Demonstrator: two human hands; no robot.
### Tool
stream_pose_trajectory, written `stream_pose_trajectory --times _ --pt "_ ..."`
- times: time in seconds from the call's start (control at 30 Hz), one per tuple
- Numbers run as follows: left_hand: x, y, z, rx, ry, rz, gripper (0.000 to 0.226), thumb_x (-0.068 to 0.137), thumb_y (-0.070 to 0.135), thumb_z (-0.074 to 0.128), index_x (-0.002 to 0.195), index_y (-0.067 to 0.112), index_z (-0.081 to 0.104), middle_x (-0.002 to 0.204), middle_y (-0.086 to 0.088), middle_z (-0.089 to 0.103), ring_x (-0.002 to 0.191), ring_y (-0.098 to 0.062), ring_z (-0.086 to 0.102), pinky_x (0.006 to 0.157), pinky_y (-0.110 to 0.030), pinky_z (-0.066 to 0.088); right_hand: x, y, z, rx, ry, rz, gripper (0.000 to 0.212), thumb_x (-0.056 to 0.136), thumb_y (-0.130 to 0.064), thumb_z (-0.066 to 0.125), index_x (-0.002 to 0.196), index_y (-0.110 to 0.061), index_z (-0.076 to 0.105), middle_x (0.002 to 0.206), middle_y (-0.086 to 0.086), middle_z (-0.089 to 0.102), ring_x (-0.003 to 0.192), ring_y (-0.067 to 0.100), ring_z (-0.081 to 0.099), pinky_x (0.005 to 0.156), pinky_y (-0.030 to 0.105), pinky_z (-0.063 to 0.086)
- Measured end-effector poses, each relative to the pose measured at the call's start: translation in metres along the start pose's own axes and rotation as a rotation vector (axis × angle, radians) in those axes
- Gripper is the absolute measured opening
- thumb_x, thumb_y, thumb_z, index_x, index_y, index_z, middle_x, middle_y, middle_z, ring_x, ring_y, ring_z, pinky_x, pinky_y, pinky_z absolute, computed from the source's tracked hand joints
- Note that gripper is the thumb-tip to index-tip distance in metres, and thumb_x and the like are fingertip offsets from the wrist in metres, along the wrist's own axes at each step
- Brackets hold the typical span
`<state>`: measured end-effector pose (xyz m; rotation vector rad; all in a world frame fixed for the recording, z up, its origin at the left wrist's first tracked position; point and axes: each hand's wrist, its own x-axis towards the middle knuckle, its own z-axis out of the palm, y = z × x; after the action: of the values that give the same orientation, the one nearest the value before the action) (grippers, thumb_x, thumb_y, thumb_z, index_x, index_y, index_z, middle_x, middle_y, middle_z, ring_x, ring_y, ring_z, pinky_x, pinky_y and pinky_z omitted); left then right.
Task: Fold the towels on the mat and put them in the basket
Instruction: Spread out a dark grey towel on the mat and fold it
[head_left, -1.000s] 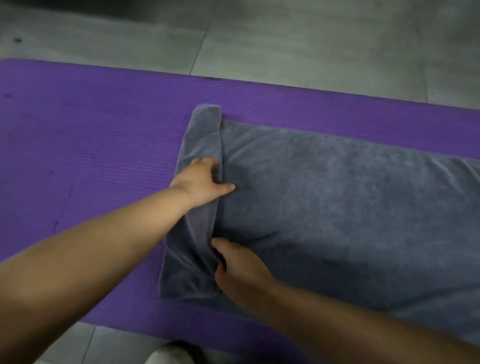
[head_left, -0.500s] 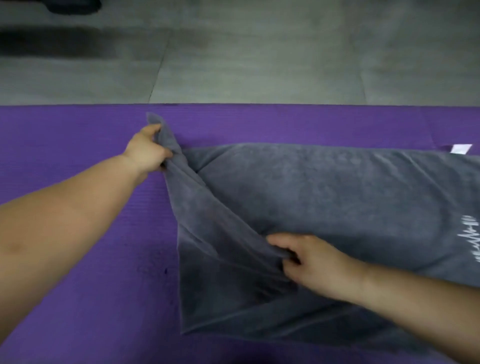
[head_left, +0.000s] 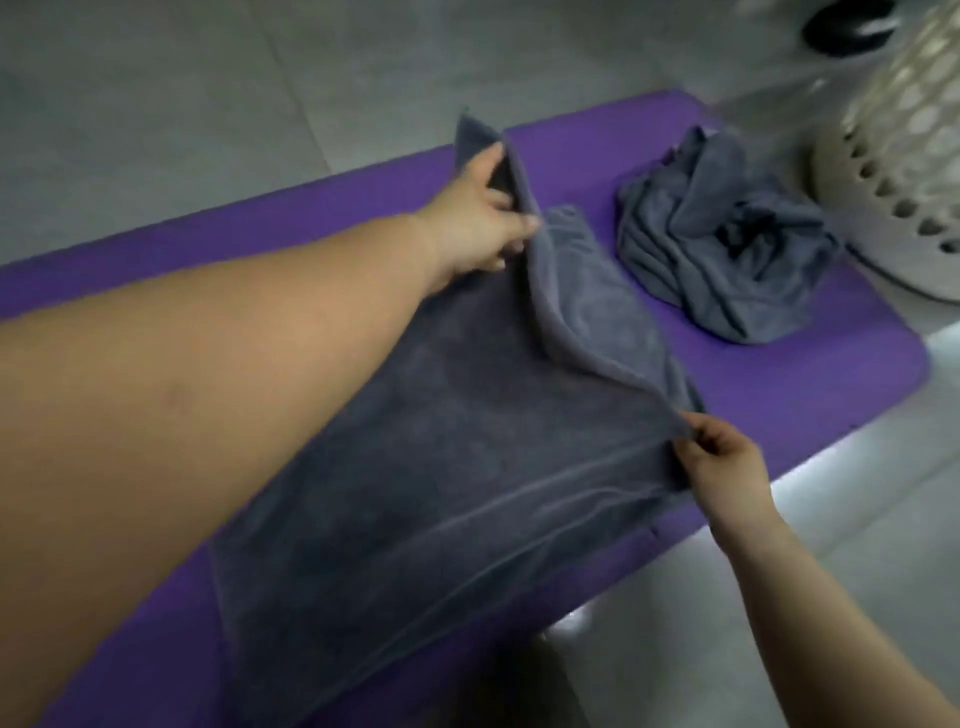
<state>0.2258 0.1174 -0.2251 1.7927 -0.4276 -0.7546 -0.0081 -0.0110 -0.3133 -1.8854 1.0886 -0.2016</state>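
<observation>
**Both hands lift a towel edge**

At the towel's (head_left: 441, 467) twelve o'clock corner, the left hand (head_left: 475, 218) has its fingers clamped on raised cloth. The towel lies spread on the purple mat (head_left: 857, 364). At three o'clock the right hand (head_left: 722, 467) pinches the edge, fingers curled. A crumpled pile (head_left: 727, 244) sits at two o'clock, with the basket (head_left: 893, 171) farther out that way.

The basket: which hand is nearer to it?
Right, probably. The right hand grips the towel by its near corner, below the basket in view; the left hand grips the far corner, well left of it.
</observation>
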Motion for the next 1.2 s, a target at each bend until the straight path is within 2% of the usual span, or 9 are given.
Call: stream_pose_trajectory --times 0.07,0.17,0.23,0.33,0.4,0.6,0.83,0.97,1.2 --pt "-0.011 -0.015 0.040 0.230 -0.121 0.018 0.071 0.089 0.013 0.056 0.146 0.016 0.014 0.137 -0.009 0.042 0.118 -0.020 0.050 0.094 -0.026 0.040 0.017 0.019 -0.017 -0.010 0.105 0.074 0.024 0.086 0.009 0.047 0.098 -0.005 0.063 0.055 -0.021 0.062 0.056 -0.008 0.055 0.058 0.003 0.040" --pt "-0.055 -0.063 0.066 0.562 -0.326 0.052 0.059 0.088 0.022 0.057 0.141 0.016 0.032 0.143 -0.006 0.036 0.126 -0.020 0.042 0.101 -0.021 0.030 0.030 0.036 -0.026 -0.001 0.189 0.192 0.023 0.087 0.005 0.048 0.105 0.006 0.062 0.081 0.003 0.059 0.070 0.010 0.054 0.056 0.008 0.040" --pt "-0.096 -0.098 0.061 0.813 -0.367 0.168 0.049 0.088 0.033 0.054 0.134 0.022 0.043 0.139 0.001 0.040 0.126 -0.016 0.043 0.104 -0.024 0.033 0.034 0.038 -0.025 -0.019 0.196 0.225 0.020 0.086 0.004 0.050 0.102 0.004 0.062 0.073 0.001 0.057 0.068 0.009 0.054 0.053 0.008 0.040" --pt "-0.149 -0.143 0.047 1.058 -0.344 0.363 0.051 0.061 0.057 0.057 0.103 0.029 0.065 0.107 0.006 0.063 0.096 -0.013 0.064 0.078 -0.027 0.053 0.032 0.035 -0.023 -0.138 0.213 0.207 0.018 0.087 -0.002 0.051 0.100 0.000 0.062 0.078 0.003 0.057 0.071 0.014 0.053 0.064 0.021 0.042" --pt "-0.169 -0.167 0.039 1.159 -0.367 0.366 0.061 0.043 0.064 0.064 0.095 0.033 0.067 0.102 0.008 0.067 0.099 -0.012 0.054 0.073 -0.028 0.055 0.031 0.034 -0.023 -0.214 0.276 0.190 0.019 0.088 -0.005 0.050 0.102 0.000 0.062 0.089 0.006 0.056 0.082 0.018 0.049 0.076 0.030 0.040" --pt "-0.184 -0.199 0.023 1.180 -0.453 0.414 0.081 0.039 0.058 0.070 0.111 0.027 0.049 0.113 -0.003 0.066 0.110 -0.017 0.042 0.104 -0.031 0.013 0.042 0.033 -0.022 -0.201 0.205 0.259 0.036 0.083 -0.003 0.056 0.119 -0.002 0.053 0.115 0.020 0.057 0.093 0.024 0.053 0.087 0.033 0.043" --pt "-0.183 -0.196 0.025 1.171 -0.457 0.466 0.081 0.024 0.056 0.085 0.098 0.026 0.070 0.106 -0.003 0.069 0.105 -0.016 0.042 0.091 -0.033 0.029 0.034 0.018 -0.020 -0.371 0.170 0.116 0.023 0.081 -0.010 0.058 0.103 -0.002 0.059 0.100 0.013 0.057 0.112 0.031 0.046 0.090 0.036 0.038" --pt "-0.190 -0.200 0.026 1.181 -0.409 0.498 0.075 0.025 0.050 0.087 0.094 0.023 0.072 0.105 -0.004 0.069 0.104 -0.016 0.043 0.092 -0.034 0.029 0.022 0.018 -0.025 -0.252 0.224 0.029 0.027 0.082 -0.002 0.055 0.107 -0.003 0.047 0.096 0.002 0.048 0.095 0.024 0.050 0.078 0.027 0.034" --pt "-0.212 -0.204 0.026 1.172 -0.266 0.500 0.082 0.024 0.041 0.088 0.089 0.019 0.043 0.085 -0.005 0.068 0.085 -0.019 0.042 0.075 -0.033 0.033 0.016 0.033 -0.033 -0.494 0.061 0.041 0.038 0.082 -0.014 0.064 0.117 -0.003 0.055 0.122 0.017 0.052 0.111 0.030 0.051 0.090 0.033 0.039"
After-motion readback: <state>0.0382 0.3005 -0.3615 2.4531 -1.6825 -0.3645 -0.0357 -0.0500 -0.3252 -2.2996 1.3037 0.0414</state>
